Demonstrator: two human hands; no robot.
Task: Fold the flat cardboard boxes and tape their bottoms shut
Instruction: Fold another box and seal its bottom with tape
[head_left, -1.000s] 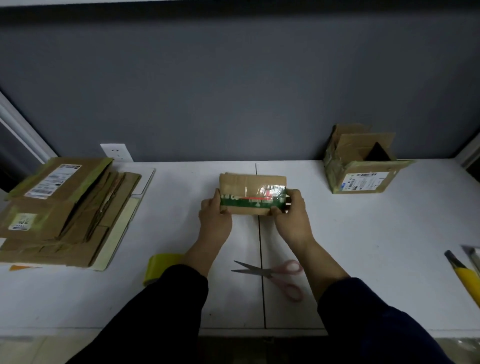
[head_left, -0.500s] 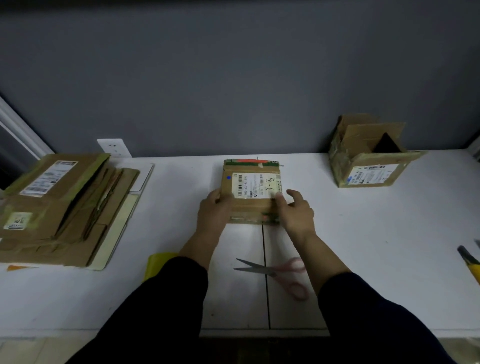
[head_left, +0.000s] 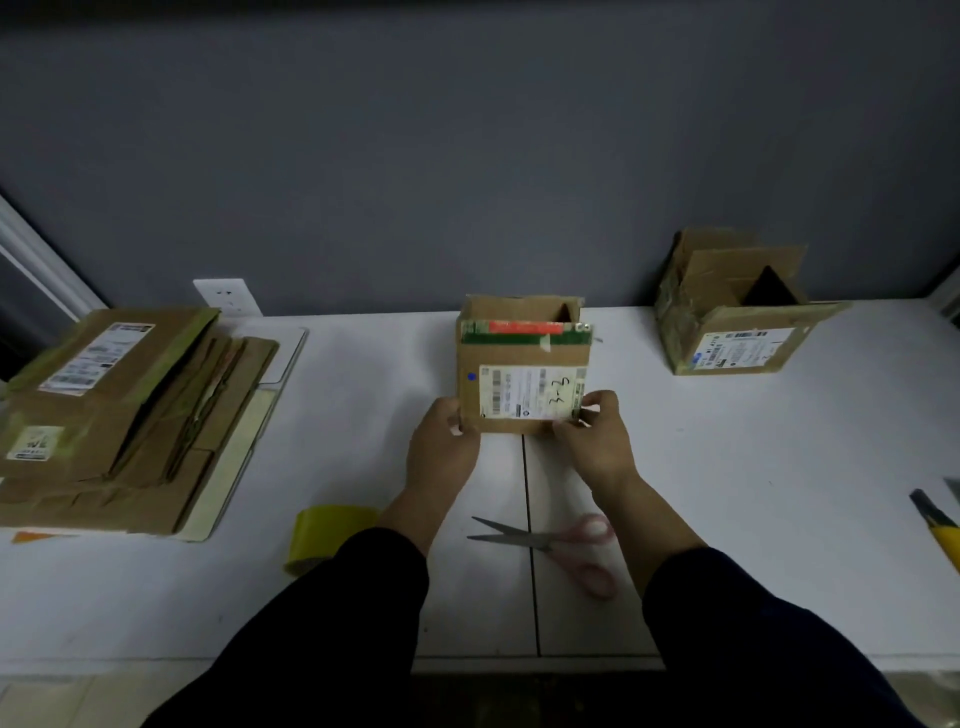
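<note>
In the head view the box (head_left: 524, 374) stands upright at the middle of the surface (head_left: 779, 467). The left hand (head_left: 441, 447) and right hand (head_left: 597, 441) grip its lower corners with curled fingers, and since it looks light, empty and stiff only at the creases, those corners seem the safest hold. I count two folded boxes, this one and a second box (head_left: 737, 338) to the right, one stack of flats (head_left: 119, 415) too layered to number, one tape roll (head_left: 327, 535), one scissors (head_left: 550, 545) and one knife (head_left: 935, 525).

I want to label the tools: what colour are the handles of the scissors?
Pink. The head view shows the scissors clearly, lying on the table.
</note>
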